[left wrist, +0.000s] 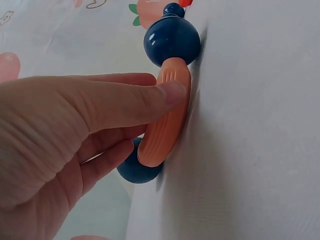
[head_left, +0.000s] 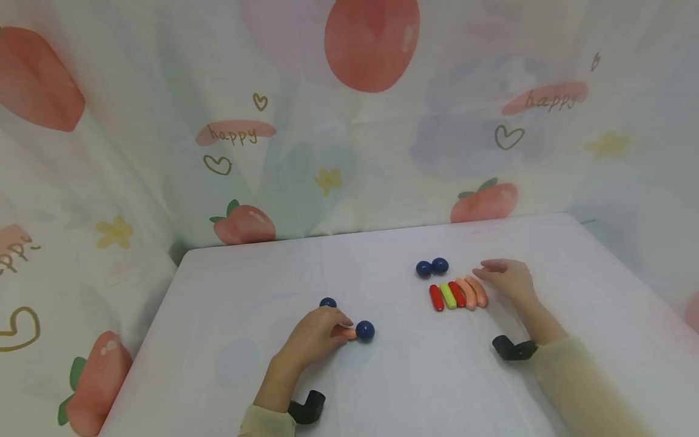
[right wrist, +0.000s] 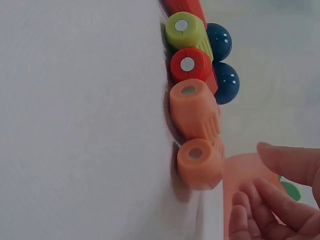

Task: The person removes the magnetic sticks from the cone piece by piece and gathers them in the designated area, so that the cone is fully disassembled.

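Observation:
My left hand [head_left: 312, 335] pinches a curved orange magnetic stick [left wrist: 167, 120] between thumb and fingers, low over the table. One end of the stick meets a shiny blue ball [head_left: 365, 331]. A second blue ball [left wrist: 139, 167] shows by its other end, partly hidden behind stick and fingers. To the right, my right hand [head_left: 510, 282] holds nothing, fingers loosely bent. It hovers beside a row of sticks: a red stick [head_left: 436, 298], a yellow-green stick [head_left: 448, 296], another red stick [right wrist: 191, 65] and two curved orange sticks [right wrist: 192, 107]. Pale discs mark their ends.
Two blue balls [head_left: 432, 267] lie side by side just behind the row of sticks. A white cloth covers the table [head_left: 218, 303]. Behind it and at the left hangs a peach-printed curtain [head_left: 371, 152]. A black camera mount [head_left: 513, 348] sits at each wrist.

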The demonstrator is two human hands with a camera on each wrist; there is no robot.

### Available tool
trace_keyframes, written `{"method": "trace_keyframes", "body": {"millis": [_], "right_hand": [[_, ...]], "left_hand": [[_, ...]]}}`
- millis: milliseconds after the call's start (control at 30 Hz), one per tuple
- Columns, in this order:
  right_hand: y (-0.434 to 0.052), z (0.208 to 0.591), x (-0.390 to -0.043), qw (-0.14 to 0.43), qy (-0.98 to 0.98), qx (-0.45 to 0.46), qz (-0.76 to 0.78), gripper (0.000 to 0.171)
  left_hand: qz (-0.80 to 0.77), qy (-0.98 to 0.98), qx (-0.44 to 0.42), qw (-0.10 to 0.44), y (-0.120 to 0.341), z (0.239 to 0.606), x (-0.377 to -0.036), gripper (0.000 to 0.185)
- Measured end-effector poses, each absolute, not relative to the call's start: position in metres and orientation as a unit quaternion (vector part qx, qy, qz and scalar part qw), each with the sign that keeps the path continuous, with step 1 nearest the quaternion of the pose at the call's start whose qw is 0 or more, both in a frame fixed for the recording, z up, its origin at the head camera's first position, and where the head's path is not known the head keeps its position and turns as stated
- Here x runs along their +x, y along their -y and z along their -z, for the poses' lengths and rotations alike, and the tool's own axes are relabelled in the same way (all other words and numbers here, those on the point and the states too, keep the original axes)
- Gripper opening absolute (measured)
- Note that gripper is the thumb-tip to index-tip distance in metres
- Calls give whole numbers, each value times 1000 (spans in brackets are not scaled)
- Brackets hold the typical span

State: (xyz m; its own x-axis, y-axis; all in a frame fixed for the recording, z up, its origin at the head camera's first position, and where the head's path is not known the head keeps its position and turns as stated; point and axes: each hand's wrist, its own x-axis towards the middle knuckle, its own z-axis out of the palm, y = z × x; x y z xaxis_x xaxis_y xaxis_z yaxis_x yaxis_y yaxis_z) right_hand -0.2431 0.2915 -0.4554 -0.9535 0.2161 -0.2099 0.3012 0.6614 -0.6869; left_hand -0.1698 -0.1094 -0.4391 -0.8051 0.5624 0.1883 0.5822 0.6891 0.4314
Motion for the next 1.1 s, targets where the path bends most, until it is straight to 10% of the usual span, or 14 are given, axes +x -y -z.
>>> {"method": "trace_keyframes", "body": {"millis": [167,1100], "right_hand": [[-273,451,-234,2,-879,155,451,67],[-151,443,-201,127,-813,-21,567,41]], "left_hand": [[255,917,-308,8,109,440,-170,20],[226,928,-294,42,88,445,-165,18]]}}
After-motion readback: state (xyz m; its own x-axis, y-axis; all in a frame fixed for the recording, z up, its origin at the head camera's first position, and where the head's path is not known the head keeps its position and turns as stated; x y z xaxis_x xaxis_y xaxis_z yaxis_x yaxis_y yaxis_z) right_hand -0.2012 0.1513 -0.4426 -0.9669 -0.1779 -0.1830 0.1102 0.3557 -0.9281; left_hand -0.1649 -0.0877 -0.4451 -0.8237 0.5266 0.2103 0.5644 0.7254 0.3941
